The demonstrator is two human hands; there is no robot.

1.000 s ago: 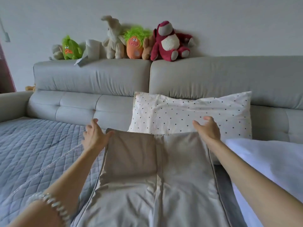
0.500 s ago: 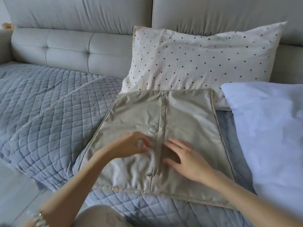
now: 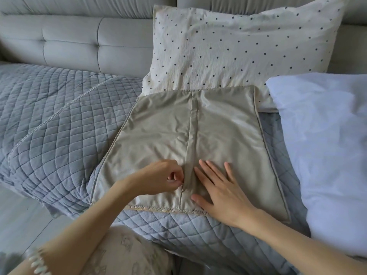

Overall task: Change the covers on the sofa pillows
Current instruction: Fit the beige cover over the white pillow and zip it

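Note:
An empty beige satin pillow cover [image 3: 224, 128] lies flat on the sofa seat, its centre seam running toward me. My left hand [image 3: 160, 178] pinches something small at the near end of that seam, fingers closed. To the right of the seam, my right hand [image 3: 220, 189] rests flat on the cover with fingers spread. A cream pillow with black dots [image 3: 234, 48] leans on the sofa back behind the cover. A bare white pillow [image 3: 325, 147] lies to the right.
A grey quilted throw [image 3: 59, 124] covers the seat of the grey sofa [image 3: 83, 42], and its edge hangs over the front. Pale floor [image 3: 21, 221] shows at lower left. My patterned lap [image 3: 127, 253] is below the seat's front edge.
Both hands came from the cover's far corners to the near end of its seam. The left hand has closed into a pinch there; the right has flattened. My view dropped down and closer.

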